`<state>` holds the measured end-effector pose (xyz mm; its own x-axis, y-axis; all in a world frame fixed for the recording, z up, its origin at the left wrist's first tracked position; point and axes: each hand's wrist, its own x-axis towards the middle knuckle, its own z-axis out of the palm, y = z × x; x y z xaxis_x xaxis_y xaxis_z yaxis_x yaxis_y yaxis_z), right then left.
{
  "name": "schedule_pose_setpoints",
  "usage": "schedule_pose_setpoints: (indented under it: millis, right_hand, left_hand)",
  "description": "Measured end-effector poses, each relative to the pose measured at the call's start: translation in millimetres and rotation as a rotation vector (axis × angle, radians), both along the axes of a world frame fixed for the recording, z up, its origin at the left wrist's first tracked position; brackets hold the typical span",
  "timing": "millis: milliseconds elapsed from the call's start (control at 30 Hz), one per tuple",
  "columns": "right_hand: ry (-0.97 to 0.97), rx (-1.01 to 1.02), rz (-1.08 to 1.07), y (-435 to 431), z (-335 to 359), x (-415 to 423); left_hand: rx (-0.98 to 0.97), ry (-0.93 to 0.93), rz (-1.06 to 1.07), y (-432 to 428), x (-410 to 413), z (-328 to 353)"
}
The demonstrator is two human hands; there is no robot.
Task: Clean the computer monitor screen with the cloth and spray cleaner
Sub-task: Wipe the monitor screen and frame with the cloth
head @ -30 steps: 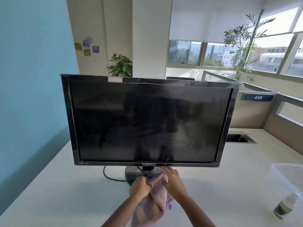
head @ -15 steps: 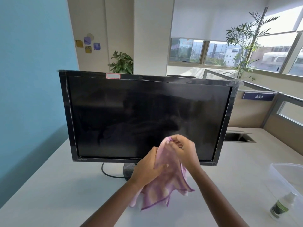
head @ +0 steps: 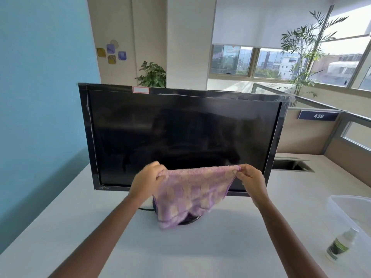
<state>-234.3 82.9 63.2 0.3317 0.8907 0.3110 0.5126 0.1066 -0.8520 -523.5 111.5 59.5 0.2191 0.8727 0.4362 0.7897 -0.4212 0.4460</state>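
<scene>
My left hand and my right hand each pinch an upper corner of the pink-and-cream checked terry cloth, fingers closed on the fabric. The cloth is stretched flat between them along its top edge; the rest hangs loose, its lower hem just above the table and clear of it as far as I can judge. The cloth is held in front of the lower middle of the black flat-panel computer monitor; whether it touches the glass I cannot tell. The monitor stands upright at the centre of the pale table, screen dark, with a small red-bordered white label on its top bezel and clear film along its frame. Its round black base is mostly hidden behind the cloth, and a black cable runs out beside it. The small white spray bottle with a dark green label stands upright at the right edge of the table, well apart from both hands, just beside a clear plastic container.
</scene>
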Motion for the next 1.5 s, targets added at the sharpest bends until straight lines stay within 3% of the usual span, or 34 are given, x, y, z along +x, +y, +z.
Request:
schedule_pose_setpoints:
  millis: [67, 233, 467, 667, 900, 1133, 1300, 1400, 1500]
  right_hand:
    - [0.061, 0.010, 0.035, -5.9, -2.0, -0.2]
    - [0.186, -0.036, 0.210, -20.7, 0.9, 6.6]
    - [0.044, -0.226, 0.093, -5.7, -16.8, -0.5]
    - [-0.047, -0.174, -0.026, -9.5, -21.2, -18.7]
    - [-0.023, -0.120, 0.180, -27.9, -4.3, -79.7]
    - [-0.104, 0.042, 0.184, -37.2, -3.4, -109.0]
    - [-0.206, 0.138, 0.328, -44.1, -7.0, -106.2]
    - [-0.213, 0.199, 0.376, -45.5, -9.1, -99.7]
    - [-0.233, 0.395, 0.244, -47.4, -12.3, -94.3]
  left_hand:
    - [0.023, -0.013, 0.000, -3.2, -4.7, 12.7]
    - [-0.303, 0.043, -0.112, -5.8, -22.8, 36.3]
    - [-0.374, 0.175, -0.058, -1.4, -19.9, 16.9]
    - [-0.476, 0.006, -0.018, 2.7, -7.9, 8.1]
    - [-0.794, -0.366, -0.062, -7.6, 48.9, 17.8]
    - [-0.765, -0.430, -0.106, -11.4, 67.9, 31.7]
    - [-0.837, -0.462, -0.228, -8.2, 55.1, 47.0]
    - [-0.730, -0.322, -0.339, -8.0, 51.4, 56.0]
    - [-0.593, -0.313, -0.368, -6.6, 52.4, 66.7]
